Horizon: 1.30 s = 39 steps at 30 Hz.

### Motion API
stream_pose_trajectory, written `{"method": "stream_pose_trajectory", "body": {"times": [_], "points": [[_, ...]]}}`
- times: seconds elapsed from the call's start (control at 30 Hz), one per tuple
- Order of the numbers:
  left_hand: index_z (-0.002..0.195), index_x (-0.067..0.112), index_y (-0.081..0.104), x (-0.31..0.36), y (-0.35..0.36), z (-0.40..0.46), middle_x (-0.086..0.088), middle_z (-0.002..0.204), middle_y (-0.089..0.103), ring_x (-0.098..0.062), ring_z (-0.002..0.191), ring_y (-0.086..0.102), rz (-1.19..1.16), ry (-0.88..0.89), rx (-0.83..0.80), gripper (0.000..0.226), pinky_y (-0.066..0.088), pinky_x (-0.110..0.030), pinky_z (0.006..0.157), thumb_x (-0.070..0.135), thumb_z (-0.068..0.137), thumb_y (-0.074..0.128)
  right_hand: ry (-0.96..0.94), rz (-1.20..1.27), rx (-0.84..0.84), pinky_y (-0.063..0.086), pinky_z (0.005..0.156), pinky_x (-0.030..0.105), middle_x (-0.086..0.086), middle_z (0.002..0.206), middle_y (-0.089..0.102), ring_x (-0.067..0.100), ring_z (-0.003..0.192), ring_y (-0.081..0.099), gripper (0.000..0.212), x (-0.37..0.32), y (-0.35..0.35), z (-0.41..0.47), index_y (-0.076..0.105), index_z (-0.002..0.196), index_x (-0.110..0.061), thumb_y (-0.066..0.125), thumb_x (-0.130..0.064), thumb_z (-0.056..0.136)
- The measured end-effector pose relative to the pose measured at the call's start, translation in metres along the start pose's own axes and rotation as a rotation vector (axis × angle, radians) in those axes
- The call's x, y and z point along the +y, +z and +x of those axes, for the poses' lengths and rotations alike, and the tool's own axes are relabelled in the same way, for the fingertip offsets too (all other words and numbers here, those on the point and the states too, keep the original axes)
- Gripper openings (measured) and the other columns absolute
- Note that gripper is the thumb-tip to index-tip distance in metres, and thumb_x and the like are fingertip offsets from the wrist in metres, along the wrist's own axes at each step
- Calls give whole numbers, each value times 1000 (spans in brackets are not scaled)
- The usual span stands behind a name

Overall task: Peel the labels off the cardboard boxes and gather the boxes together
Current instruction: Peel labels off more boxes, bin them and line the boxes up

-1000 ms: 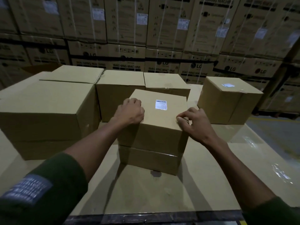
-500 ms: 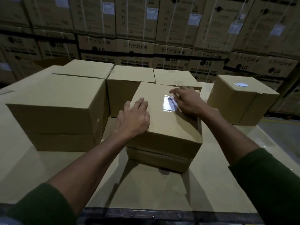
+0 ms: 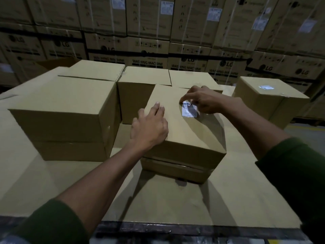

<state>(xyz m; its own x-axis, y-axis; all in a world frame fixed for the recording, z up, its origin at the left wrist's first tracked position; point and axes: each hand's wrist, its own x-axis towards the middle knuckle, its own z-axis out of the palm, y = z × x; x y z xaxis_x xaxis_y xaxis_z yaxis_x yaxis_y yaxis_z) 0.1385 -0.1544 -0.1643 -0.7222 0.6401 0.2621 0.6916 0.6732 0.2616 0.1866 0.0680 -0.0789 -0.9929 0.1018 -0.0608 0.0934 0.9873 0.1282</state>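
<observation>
A brown cardboard box (image 3: pixel 190 136) stands in the middle, on top of a flatter box. A white barcode label (image 3: pixel 189 110) is stuck on its top face. My right hand (image 3: pixel 204 101) rests over the label's right side, with thumb and forefinger pinched at its upper edge. My left hand (image 3: pixel 149 127) lies flat on the box's near left corner, fingers spread, holding nothing. A second labelled box (image 3: pixel 270 101) stands apart at the right, with a small white label (image 3: pixel 266 87) on top.
A large stacked box (image 3: pixel 66 111) sits at the left, with two more boxes (image 3: pixel 140 85) behind the middle one. All rest on a flat cardboard sheet (image 3: pixel 167 199). A wall of strapped washing-machine cartons (image 3: pixel 158 41) fills the background.
My right hand moved from the box's near right edge up onto the label and now pinches its upper edge. My left hand opened and flattened on the box top.
</observation>
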Motion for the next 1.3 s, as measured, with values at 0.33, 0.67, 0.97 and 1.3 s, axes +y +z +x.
{"method": "stream_pose_trajectory", "body": {"times": [0.33,0.67,0.97,1.3], "points": [[153,26,29,0,1,16,9,166,19,-38,143,29,-16,1,-48,51,38,-54,105,37,103,30,11,-65,-306,48,101,49,5,148,43,28,127,50,77,6,-28,20,43,147,-41,78,-13,84],[144,26,43,1,9,40,9,160,35,-32,135,42,13,-29,-53,45,44,-47,94,37,102,31,39,-3,-392,59,86,42,1,145,47,27,113,59,80,22,-18,53,47,139,-37,84,-6,75],[151,30,36,0,12,44,9,158,38,-29,137,40,-1,-69,-26,50,44,-47,96,39,102,31,-45,-220,-417,59,83,47,1,125,47,31,110,57,73,13,-18,87,49,109,-45,91,-8,61],[148,29,38,0,11,42,6,153,44,-29,132,44,-11,-72,-19,48,44,-46,92,40,101,31,-93,-268,-381,58,81,43,2,133,44,26,114,49,87,17,-22,85,40,109,-45,95,-29,43]]}}
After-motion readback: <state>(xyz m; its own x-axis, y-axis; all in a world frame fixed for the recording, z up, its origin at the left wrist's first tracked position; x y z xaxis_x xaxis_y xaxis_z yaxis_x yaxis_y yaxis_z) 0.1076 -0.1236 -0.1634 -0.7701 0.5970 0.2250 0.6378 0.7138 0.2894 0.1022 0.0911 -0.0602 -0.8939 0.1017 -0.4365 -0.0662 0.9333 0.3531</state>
